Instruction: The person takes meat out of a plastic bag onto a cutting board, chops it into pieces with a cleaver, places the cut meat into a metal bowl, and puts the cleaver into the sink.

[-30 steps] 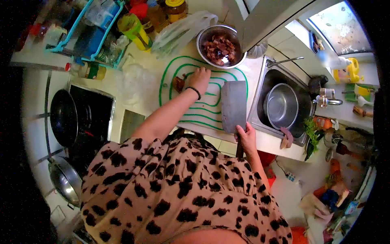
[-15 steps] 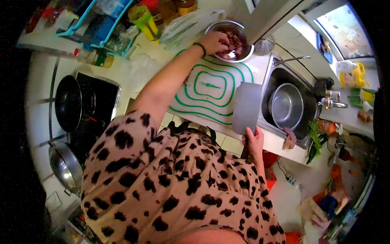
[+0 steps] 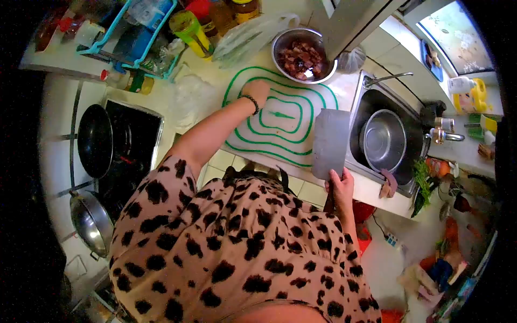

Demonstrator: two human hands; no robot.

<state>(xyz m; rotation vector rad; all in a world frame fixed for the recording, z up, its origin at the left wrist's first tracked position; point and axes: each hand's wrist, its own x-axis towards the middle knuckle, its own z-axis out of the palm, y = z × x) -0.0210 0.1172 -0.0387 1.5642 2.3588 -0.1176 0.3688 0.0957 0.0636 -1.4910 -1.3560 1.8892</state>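
Note:
A white cutting board (image 3: 291, 150) with green ring lines lies on the counter. My left hand (image 3: 257, 91), with a dark bracelet at the wrist, is over its upper left part; the fingers point down and out of sight, so whether they hold anything is hidden. My right hand (image 3: 340, 185) grips the dark handle of a wide cleaver (image 3: 330, 142). The grey blade lies flat at the board's right edge. Behind the board, a metal bowl (image 3: 332, 72) holds several pieces of dark red meat (image 3: 301, 56).
On the right is a sink (image 3: 355, 118) with a metal basin (image 3: 385, 139) in it. A stove with a black pan (image 3: 95, 141) is at the left. A clear plastic bag (image 3: 250, 37), bottles and a blue-rimmed basket (image 3: 161, 35) stand at the back.
My left hand went from the board into the meat bowl, then came back to the board's upper left. My right hand still holds the cleaver. The view has shifted slightly.

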